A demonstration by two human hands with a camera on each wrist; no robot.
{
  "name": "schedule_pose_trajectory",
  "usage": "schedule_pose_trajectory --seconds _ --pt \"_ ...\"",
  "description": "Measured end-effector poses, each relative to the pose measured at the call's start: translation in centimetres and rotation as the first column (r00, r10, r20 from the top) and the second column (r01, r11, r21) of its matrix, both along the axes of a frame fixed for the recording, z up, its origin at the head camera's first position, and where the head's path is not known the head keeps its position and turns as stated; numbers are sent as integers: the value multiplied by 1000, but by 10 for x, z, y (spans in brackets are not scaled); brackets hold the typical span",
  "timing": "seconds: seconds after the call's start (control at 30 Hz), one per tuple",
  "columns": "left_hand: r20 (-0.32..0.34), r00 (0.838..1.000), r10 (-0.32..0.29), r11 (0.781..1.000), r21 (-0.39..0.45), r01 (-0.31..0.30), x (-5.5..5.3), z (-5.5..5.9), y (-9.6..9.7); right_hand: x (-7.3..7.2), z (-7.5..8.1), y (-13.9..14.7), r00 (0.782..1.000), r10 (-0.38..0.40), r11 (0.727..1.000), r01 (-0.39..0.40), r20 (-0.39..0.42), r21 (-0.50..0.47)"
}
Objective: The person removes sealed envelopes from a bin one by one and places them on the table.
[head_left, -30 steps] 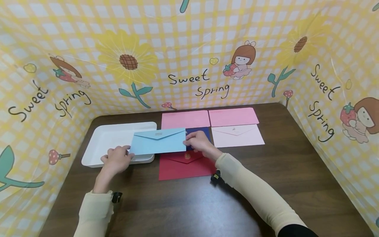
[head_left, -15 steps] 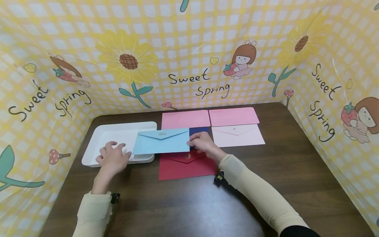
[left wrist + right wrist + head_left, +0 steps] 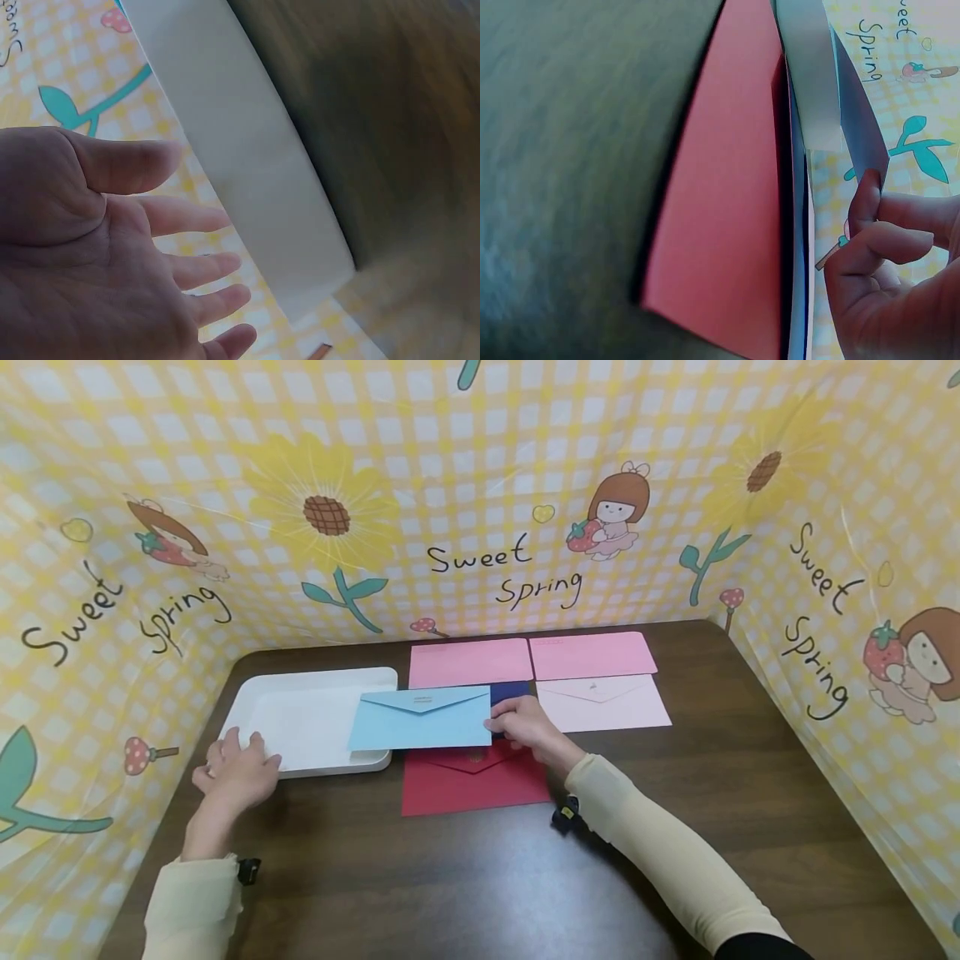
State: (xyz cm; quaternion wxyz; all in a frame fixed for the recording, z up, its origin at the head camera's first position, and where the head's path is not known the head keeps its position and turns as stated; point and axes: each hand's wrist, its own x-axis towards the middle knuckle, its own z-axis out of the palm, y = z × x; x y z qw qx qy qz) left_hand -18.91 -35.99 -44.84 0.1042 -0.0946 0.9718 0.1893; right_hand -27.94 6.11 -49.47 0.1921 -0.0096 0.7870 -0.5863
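My right hand pinches the right edge of a light blue envelope between thumb and fingers. Its left end overlaps the right side of a white tray in the head view. In the right wrist view the blue envelope stands out from the fingertips at an angle. At the tray's front left corner is my left hand, fingers spread and holding nothing. The left wrist view has its fingers extended beside the tray's side wall. Below the blue envelope lie a red envelope and a mostly covered dark blue one.
Behind lie two pink envelopes side by side. A pale pink envelope lies right of my right hand. All rest on a dark wooden table. A yellow checked cloth walls the back and sides.
My left hand let go of the blue envelope's left end and moved left to the tray's front left corner. The right hand has drawn the envelope slightly right.
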Motion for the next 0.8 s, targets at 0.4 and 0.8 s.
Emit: schedule_pose_trajectory --seconds 0.4,0.8 --pt "46 999 14 1000 19 -15 11 -1 -23 1 -3 9 1000 -15 999 15 -8 37" --pt "76 997 9 1000 19 -11 15 -5 -27 4 -5 13 999 -35 999 35 -5 30"
